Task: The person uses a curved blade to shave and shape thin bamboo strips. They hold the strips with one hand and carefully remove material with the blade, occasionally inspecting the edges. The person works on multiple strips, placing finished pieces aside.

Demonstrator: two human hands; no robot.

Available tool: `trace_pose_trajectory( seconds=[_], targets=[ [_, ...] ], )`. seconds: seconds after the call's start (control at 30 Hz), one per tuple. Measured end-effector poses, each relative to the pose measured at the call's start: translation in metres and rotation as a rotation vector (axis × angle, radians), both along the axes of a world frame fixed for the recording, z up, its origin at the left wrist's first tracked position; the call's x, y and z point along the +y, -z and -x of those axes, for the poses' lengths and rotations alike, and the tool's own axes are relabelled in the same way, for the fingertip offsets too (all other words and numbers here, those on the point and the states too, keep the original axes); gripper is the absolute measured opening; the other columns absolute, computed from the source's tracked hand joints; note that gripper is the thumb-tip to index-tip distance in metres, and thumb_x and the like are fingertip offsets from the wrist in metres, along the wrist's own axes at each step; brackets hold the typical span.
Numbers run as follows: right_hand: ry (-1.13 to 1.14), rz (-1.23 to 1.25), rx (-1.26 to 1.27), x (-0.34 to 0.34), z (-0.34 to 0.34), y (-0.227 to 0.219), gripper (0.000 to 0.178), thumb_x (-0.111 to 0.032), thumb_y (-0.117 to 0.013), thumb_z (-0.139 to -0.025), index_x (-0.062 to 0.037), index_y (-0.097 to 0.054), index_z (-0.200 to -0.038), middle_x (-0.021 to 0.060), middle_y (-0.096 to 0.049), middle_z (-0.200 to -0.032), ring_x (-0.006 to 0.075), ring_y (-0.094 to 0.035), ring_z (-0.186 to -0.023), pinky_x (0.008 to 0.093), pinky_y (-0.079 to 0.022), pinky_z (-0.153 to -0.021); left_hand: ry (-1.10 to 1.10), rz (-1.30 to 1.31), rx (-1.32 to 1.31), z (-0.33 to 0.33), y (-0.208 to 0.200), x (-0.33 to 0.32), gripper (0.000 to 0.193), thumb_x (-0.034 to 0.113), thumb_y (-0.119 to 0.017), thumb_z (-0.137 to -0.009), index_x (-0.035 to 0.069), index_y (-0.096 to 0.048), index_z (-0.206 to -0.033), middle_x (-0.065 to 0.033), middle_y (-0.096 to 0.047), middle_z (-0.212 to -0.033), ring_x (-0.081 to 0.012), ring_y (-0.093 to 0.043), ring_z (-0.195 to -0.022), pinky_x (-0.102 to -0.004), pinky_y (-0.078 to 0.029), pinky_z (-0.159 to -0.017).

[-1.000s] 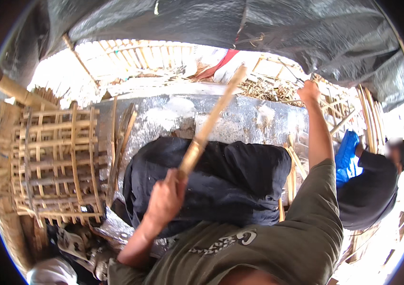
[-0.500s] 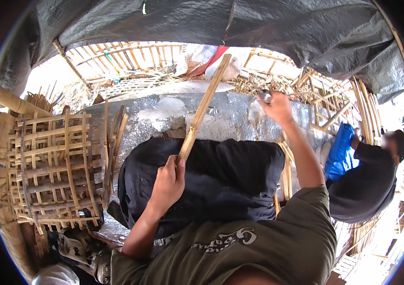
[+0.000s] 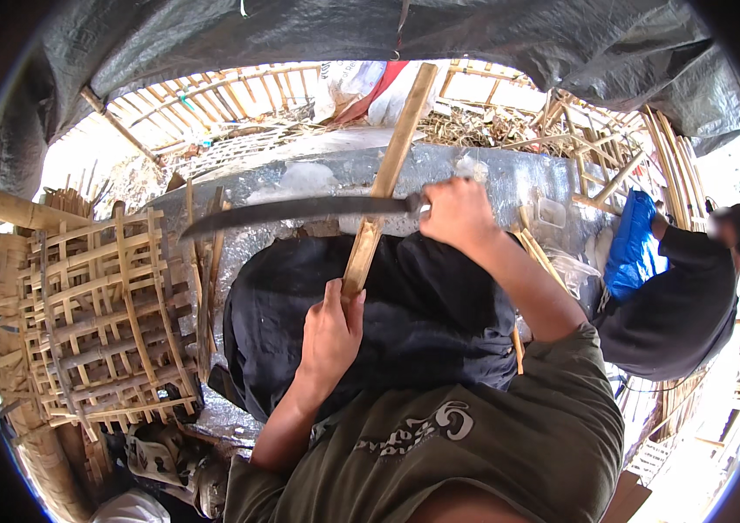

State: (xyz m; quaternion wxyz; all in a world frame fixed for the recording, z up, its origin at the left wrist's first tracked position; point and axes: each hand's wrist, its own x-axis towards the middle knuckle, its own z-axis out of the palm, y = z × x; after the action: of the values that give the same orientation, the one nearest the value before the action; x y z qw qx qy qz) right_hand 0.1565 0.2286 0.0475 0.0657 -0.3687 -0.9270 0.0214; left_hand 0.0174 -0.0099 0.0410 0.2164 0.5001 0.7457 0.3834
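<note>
A long split-bamboo strip (image 3: 405, 131) slants up and away above my lap, and the fingers and thumb of my left hand (image 3: 331, 336) are closed around its near end. In my right hand (image 3: 459, 213) is the handle of a machete (image 3: 291, 212), its long dark blade pointing left. That blade crosses over the strip at about mid-length; whether it touches cannot be told. Just below the crossing, the strip shows a rough, notched spot. Dark cloth (image 3: 300, 296) covers my legs under both hands.
A woven bamboo lattice (image 3: 108, 318) stands at my left, beside several loose strips. Silvery sheeting (image 3: 291, 179) lies in front. At the right sits another person (image 3: 679, 305) in dark clothing, near a blue bag (image 3: 635, 240). A dark tarp (image 3: 474, 35) hangs overhead.
My right hand has swung left and inward from the far right, bringing the machete blade across the bamboo strip. My left hand still grips the strip, slightly further right in view.
</note>
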Motion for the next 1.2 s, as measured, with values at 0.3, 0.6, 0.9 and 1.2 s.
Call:
trace_pose_trajectory(
  seconds=[0.3,0.6,0.9,1.2],
  targets=[
    [0.245,0.005,-0.196,0.083,-0.035,-0.007,0.031,-0.027,-0.070,-0.077,-0.0067,-0.072,-0.100,0.0215,-0.071,-0.095,0.0367,-0.072,-0.092,0.0469,-0.058,-0.084,0.081,-0.015,-0.042,-0.007,0.012,-0.026,0.022,0.009,-0.061,-0.097,-0.005,-0.050,-0.108,-0.0265,-0.065,-0.074,-0.0454,-0.066,-0.069,-0.0502,-0.052,-0.056],
    [0.603,0.031,-0.220,0.180,-0.081,-0.017,0.032,-0.028,-0.067,-0.087,-0.0050,-0.068,-0.108,0.0168,-0.071,-0.103,0.0280,-0.071,-0.097,0.0416,-0.059,-0.082,0.151,0.004,-0.042,-0.003,-0.039,-0.057,0.020,0.007,-0.060,-0.096,-0.005,-0.050,-0.109,-0.0271,-0.063,-0.074,-0.0462,-0.064,-0.068,-0.0517,-0.048,-0.054],
    [0.683,0.076,0.146,0.176,-0.152,0.018,0.036,-0.039,-0.071,-0.086,-0.0066,-0.073,-0.101,0.0183,-0.073,-0.095,0.0324,-0.072,-0.090,0.0436,-0.057,-0.076,0.067,0.054,-0.226,0.019,-0.008,-0.022,0.022,0.017,-0.049,-0.105,-0.004,-0.054,-0.102,-0.0177,-0.057,-0.067,-0.0323,-0.059,-0.058,-0.0402,-0.044,-0.055],
    [0.170,0.186,0.324,0.023,-0.077,0.033,0.024,-0.033,-0.070,-0.085,-0.0095,-0.072,-0.081,0.0136,-0.069,-0.069,0.0332,-0.070,-0.063,0.0419,-0.058,-0.062,0.104,0.251,-0.892,-0.004,0.018,-0.008,0.049,0.045,-0.030,-0.110,0.002,-0.052,-0.105,0.0053,-0.038,-0.060,-0.0018,-0.034,-0.047,-0.0207,-0.029,-0.040]
  ],
)
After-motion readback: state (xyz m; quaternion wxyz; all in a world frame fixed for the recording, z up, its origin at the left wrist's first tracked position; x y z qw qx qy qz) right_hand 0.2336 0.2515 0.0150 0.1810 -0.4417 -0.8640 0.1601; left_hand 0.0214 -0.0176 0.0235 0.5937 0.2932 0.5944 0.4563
